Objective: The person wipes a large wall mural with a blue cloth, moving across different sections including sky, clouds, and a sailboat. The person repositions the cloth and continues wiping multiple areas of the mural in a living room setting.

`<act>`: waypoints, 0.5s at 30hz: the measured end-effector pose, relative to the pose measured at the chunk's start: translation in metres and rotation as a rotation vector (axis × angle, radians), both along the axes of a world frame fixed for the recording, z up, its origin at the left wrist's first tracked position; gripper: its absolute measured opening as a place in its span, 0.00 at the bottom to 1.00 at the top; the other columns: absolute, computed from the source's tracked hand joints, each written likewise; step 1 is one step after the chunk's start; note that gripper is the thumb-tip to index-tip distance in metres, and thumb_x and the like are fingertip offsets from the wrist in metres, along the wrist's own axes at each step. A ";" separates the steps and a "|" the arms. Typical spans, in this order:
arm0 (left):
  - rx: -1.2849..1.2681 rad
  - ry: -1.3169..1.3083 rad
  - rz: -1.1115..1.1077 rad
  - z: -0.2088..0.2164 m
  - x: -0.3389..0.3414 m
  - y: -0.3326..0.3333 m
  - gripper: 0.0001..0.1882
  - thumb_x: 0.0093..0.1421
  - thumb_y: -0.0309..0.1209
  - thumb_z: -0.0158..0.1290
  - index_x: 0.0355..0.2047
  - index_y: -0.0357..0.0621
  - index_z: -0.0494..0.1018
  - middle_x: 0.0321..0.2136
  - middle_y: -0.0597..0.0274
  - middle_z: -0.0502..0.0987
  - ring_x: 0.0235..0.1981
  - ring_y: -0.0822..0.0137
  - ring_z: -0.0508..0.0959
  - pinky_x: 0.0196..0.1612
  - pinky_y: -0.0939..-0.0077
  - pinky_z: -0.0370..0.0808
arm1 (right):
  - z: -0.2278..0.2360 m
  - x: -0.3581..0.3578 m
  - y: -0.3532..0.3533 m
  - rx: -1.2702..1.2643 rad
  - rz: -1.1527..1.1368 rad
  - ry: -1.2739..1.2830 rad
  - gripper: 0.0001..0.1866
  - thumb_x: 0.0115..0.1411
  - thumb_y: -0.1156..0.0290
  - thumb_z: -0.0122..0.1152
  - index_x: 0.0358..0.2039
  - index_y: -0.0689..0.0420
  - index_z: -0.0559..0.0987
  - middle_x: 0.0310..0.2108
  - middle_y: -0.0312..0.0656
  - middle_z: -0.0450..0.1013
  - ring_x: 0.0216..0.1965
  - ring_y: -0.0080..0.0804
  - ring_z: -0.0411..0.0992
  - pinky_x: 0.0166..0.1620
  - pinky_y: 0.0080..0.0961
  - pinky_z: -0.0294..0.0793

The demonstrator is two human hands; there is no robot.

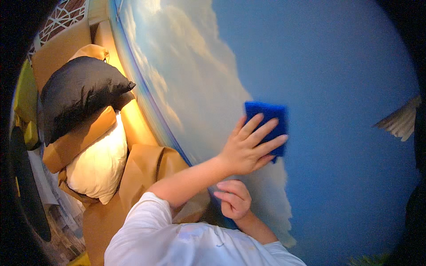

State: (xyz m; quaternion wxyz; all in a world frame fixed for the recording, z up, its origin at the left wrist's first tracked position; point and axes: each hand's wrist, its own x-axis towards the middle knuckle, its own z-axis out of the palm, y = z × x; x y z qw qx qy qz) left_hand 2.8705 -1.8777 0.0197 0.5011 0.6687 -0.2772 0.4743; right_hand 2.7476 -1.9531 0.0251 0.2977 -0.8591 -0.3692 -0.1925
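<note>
A folded blue cloth [279, 126] lies flat against a wall painted with sky and clouds [191, 80]. My left hand [255, 142] presses it there, palm down and fingers spread over it. The cloth's upper edge and right side show past the fingers. Below and slightly left of it, my right hand [235, 200] is held near my chest with its fingers curled in. Nothing shows in that hand.
To the left runs a tan bench seat [137, 177] along the wall's lower edge. A dark pillow [82, 95], a tan cushion [80, 139] and a pale pillow [100, 162] are piled on it. A painted wing-like shape [401, 119] is at the far right.
</note>
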 end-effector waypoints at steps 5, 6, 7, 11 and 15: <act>-0.213 0.089 0.102 0.026 0.058 0.035 0.32 0.57 0.44 0.53 0.63 0.60 0.64 0.68 0.51 0.53 0.70 0.45 0.47 0.69 0.49 0.39 | -0.009 0.011 0.012 -0.017 -0.007 0.020 0.13 0.45 0.85 0.55 0.30 0.57 0.82 0.37 0.45 0.77 0.36 0.42 0.76 0.40 0.34 0.75; -0.266 0.146 0.145 0.012 0.066 0.039 0.31 0.60 0.43 0.51 0.64 0.56 0.63 0.68 0.48 0.51 0.69 0.43 0.47 0.68 0.47 0.40 | -0.012 0.013 0.013 -0.017 0.013 0.027 0.13 0.44 0.84 0.56 0.30 0.57 0.82 0.38 0.44 0.77 0.36 0.42 0.76 0.40 0.34 0.75; -0.323 0.202 0.191 -0.010 0.074 0.044 0.31 0.62 0.43 0.49 0.65 0.51 0.61 0.68 0.45 0.50 0.69 0.41 0.46 0.68 0.46 0.41 | -0.015 0.015 0.014 -0.021 0.037 0.034 0.13 0.44 0.83 0.58 0.31 0.56 0.82 0.39 0.44 0.77 0.37 0.41 0.76 0.40 0.34 0.75; -0.546 0.513 0.296 -0.117 0.092 0.046 0.30 0.69 0.43 0.38 0.68 0.44 0.52 0.68 0.41 0.47 0.69 0.39 0.45 0.68 0.49 0.43 | -0.026 0.023 0.011 -0.035 0.023 0.077 0.14 0.43 0.82 0.60 0.32 0.56 0.82 0.40 0.43 0.78 0.37 0.40 0.77 0.39 0.34 0.76; -1.166 1.307 0.143 -0.232 0.094 0.047 0.32 0.70 0.45 0.35 0.68 0.39 0.47 0.69 0.42 0.45 0.70 0.47 0.45 0.69 0.58 0.44 | -0.038 0.028 0.020 -0.034 0.028 0.137 0.14 0.43 0.82 0.60 0.32 0.56 0.82 0.40 0.42 0.78 0.37 0.41 0.77 0.39 0.34 0.76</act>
